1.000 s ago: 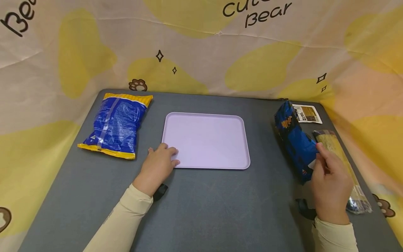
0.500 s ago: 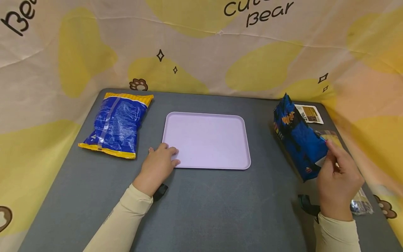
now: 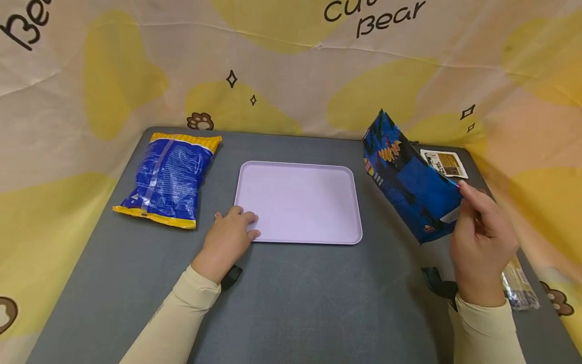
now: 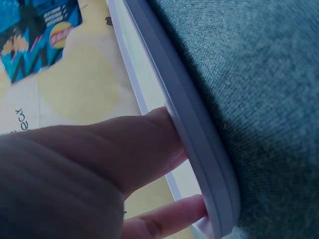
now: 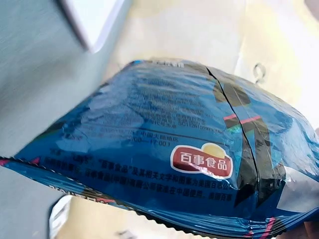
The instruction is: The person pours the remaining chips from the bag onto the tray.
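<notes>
In the head view my right hand (image 3: 484, 247) pinches a dark blue snack bag (image 3: 409, 179) by its right edge. The bag hangs tilted above the table, right of the tray. Its printed back fills much of the right wrist view, where a red and white logo (image 5: 202, 162) shows. My left hand (image 3: 227, 240) rests on the near left corner of a pale lilac tray (image 3: 304, 202), fingers spread. Seen from the left wrist, the thumb (image 4: 154, 134) and a finger (image 4: 184, 211) touch the tray just inside its rim.
A blue and yellow snack bag (image 3: 170, 179) lies on the grey table (image 3: 309, 303), left of the tray. A small white and brown packet (image 3: 445, 164) lies at the back right. Behind my right hand, a long clear-wrapped pack (image 3: 520, 288) is partly hidden.
The dark blue bag has risen off the right side and swung left toward the tray, uncovering more of the small packet. My right hand moved right, then up and left. The left hand stayed put.
</notes>
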`<state>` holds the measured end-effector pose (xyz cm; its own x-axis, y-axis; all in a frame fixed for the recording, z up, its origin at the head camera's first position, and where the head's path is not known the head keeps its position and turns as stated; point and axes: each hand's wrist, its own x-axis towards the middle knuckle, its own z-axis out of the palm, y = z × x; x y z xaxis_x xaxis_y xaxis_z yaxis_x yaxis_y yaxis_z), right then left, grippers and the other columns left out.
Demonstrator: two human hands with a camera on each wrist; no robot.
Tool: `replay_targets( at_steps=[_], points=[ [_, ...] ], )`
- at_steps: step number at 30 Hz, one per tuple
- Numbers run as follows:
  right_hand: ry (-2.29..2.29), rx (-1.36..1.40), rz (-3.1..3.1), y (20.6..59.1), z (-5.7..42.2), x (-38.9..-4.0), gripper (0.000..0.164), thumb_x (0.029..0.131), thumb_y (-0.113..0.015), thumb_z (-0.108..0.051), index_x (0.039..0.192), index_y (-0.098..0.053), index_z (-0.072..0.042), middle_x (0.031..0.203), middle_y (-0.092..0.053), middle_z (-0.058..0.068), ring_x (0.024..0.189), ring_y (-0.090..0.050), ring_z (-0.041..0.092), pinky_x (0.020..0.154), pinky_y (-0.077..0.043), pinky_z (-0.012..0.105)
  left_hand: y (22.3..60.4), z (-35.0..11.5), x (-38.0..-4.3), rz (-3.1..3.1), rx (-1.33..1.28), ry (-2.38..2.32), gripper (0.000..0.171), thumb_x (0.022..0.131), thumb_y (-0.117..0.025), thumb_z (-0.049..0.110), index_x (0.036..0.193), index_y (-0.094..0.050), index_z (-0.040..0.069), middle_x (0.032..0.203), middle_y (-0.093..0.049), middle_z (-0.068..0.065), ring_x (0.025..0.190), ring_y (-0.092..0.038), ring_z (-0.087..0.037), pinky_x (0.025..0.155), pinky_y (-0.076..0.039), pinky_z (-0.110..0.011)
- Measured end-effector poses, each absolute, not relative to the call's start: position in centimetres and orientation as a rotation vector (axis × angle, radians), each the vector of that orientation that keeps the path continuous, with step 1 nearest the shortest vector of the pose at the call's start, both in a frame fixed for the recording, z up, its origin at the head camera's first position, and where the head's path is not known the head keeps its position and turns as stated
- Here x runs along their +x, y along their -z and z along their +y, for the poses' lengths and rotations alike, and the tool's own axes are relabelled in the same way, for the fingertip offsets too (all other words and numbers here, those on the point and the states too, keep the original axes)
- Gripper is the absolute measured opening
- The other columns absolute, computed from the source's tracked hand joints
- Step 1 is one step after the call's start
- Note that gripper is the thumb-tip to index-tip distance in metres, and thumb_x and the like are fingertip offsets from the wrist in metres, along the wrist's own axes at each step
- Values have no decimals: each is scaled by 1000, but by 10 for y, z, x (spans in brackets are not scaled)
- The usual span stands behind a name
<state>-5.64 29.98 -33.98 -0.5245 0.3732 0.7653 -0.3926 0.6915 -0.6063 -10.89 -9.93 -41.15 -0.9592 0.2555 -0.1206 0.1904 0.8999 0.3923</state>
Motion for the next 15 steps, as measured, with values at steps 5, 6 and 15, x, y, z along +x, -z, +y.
replay_targets(
  at_steps=[5,6,15],
  points=[
    [-1034,120,-1881,322,274,-67,21,100,-65,7,116,-79,2,115,-77,19,92,-68,6,69,-44,11,413,-100,-110,2898,330,-568,38,99,-78,23,131,-73,4,132,-63,-29,123,-61,-55,113,-31,-75],
    [-1042,141,-1885,320,270,-69,21,100,-65,8,116,-79,3,116,-77,19,94,-69,6,68,-44,10,414,-101,-109,2902,330,-568,37,99,-78,23,130,-74,4,131,-63,-28,123,-61,-56,113,-32,-75],
    [-1046,357,-1959,316,250,-96,27,96,-65,15,118,-78,4,118,-76,20,98,-69,7,63,-41,12,413,-100,-107,2957,373,-554,34,97,-80,22,125,-76,4,124,-66,-27,113,-68,-49,113,-34,-74]
  ],
)
